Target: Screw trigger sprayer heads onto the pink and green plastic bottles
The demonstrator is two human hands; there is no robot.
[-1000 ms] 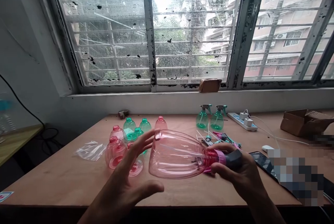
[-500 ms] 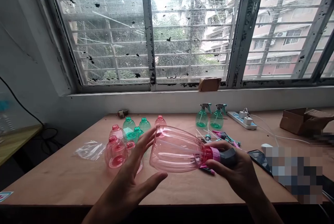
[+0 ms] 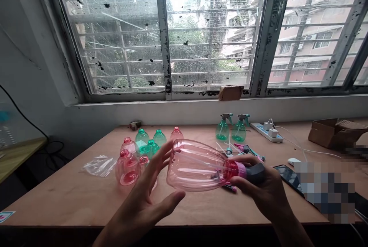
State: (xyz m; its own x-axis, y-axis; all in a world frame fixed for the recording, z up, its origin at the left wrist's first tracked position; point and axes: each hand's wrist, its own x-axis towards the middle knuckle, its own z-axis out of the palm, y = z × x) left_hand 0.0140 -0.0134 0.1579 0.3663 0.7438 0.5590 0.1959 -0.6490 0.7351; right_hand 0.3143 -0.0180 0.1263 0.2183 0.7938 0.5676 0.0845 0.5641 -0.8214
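A clear pink spray bottle point(image 3: 198, 166) lies on its side in the air above the table, its base to the left. At its pink collar and dark grey spray head, my right hand point(image 3: 266, 185) grips it with thumb and fingers. A thin tube shows inside the bottle. My left hand point(image 3: 146, 197) is around the base end, fingers stretched and thumb apart; its fingertips are partly behind the base, so I cannot tell whether they touch. Behind the left hand stand several pink bottles point(image 3: 128, 168) and green bottles point(image 3: 159, 137) without spray heads.
Two green spray bottles point(image 3: 222, 129) with heads stand at the back. Loose spray heads point(image 3: 248, 150) lie behind my right hand. A plastic bag point(image 3: 99, 165) lies left. To the right are a power strip point(image 3: 267, 132), a phone point(image 3: 288, 178) and a cardboard box point(image 3: 335, 134).
The pink spray bottle and my right hand have shifted slightly to the right. My left hand stays near the base, its fingers still spread.
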